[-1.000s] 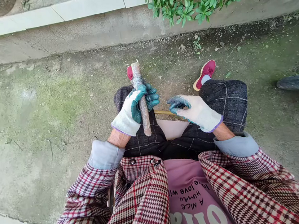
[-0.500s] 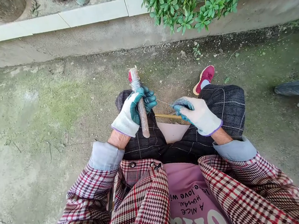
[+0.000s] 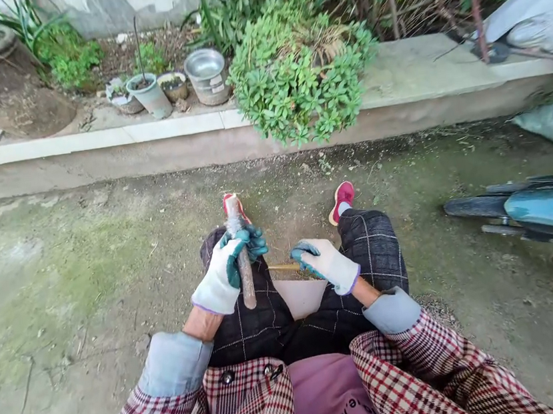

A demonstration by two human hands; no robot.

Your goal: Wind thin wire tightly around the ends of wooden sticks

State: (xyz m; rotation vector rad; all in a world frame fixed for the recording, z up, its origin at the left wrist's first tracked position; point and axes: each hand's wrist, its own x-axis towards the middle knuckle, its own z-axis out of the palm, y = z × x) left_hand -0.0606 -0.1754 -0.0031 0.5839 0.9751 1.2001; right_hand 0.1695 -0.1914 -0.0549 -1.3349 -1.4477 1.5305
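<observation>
My left hand, in a white glove with green-coated fingers, is closed around a short wooden stick that stands nearly upright in the view, over my left thigh. Thin silvery wire is wound in several turns about the stick's upper part, just above my fingers. To the right, my right hand, gloved the same way, is closed in a pinch. The wire's free strand between the hands is too thin to make out now; half a second ago it ran into this pinch.
A yellowish bar and a pale panel lie between my knees. Ahead runs a low tiled ledge with pots, a metal bucket and a leafy bush. On the right, a vehicle's wheel stands on the ground.
My view has tilted up and shifted right, bringing more of the ledge, pots and the blue vehicle into sight. The left hand keeps hold of the stick; the right stays pinched beside it.
</observation>
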